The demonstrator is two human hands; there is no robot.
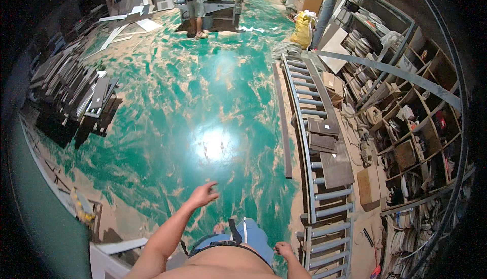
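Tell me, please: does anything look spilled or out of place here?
Yes. Pale brown, dusty powder lies smeared across the glossy green floor, and thin white boards lie scattered at uneven angles at upper left, not neatly stacked.

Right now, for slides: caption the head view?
Left hand over tan-streaked green floor, right hand beside grey roller conveyor.

Left forearm [172,231]: comes in from the lower edge, reaching forward and slanting inward
Left grip [204,194]: held out ahead of the body, fingers apart and loosely bent, pointing right
Right forearm [297,266]: mostly out of view, close beside the torso [228,258]
Right grip [284,249]: low near the hip, fingers curled inward, closure unclear
Torso: bare, at the lower edge
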